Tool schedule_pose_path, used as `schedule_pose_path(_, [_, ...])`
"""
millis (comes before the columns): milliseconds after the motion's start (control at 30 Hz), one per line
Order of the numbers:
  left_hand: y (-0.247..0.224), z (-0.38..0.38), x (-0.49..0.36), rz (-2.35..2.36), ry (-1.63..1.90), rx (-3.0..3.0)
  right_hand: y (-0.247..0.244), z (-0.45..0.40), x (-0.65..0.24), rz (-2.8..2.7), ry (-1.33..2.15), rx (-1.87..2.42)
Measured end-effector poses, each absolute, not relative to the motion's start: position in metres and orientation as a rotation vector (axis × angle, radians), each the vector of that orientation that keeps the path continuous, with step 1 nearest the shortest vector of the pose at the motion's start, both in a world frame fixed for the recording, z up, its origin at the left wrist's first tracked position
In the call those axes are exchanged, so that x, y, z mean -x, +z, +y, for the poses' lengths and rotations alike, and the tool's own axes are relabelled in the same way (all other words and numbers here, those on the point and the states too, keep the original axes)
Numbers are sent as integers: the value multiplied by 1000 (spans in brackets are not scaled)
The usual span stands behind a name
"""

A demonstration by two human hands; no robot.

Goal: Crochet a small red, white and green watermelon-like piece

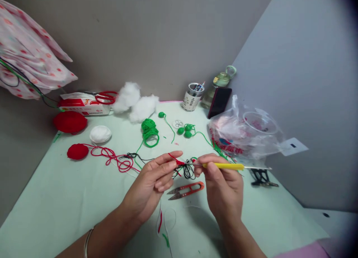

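My left hand [158, 174] pinches a small red crochet piece [180, 162] between thumb and fingers, with red yarn running over the index finger. In my right hand [225, 181] is a yellow-handled crochet hook [223, 166], held level; its metal tip reaches the red piece. Whether the tip is inside a stitch I cannot tell. Loops of black yarn [188, 171] hang just under the piece. Below, between my hands, orange thread snips [187, 191] lie on the table. Red yarn [109, 153] trails left to a red ball [77, 151].
Behind lie a green yarn skein [149, 131], green crocheted balls [188, 130] and white stuffing [137, 103]. At left are a white yarn ball [100, 134] and a tissue box [86, 105] with red scissors [106, 97]. A plastic bag [243, 131], phone [220, 102] and black clip [263, 178] stand right.
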State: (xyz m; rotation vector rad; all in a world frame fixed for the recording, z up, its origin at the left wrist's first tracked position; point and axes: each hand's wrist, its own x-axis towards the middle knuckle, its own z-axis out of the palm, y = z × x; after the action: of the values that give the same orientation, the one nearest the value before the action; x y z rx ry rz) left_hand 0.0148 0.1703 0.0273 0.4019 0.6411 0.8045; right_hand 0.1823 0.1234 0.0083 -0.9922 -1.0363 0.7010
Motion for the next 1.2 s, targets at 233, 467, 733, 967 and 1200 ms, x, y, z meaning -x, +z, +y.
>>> schedule_pose_path(233, [20,158,-24,750,897,-598,-3,118,-171,-1291,527,1152])
schedule_pose_path(467, [20,162,-21,648,782,-398,-1,117,-179,-1388,256,1161])
schedule_pose_path(733, [16,159,-24,730,890,-592,6,120,-173,-1409,412,1142])
schedule_pose_path(967, [20,161,-22,689,810,-577,4,119,-175,-1249,569,1090])
schedule_pose_path(1200, [23,167,-15,759,853,-702,7,116,-181,-1227,666,1087])
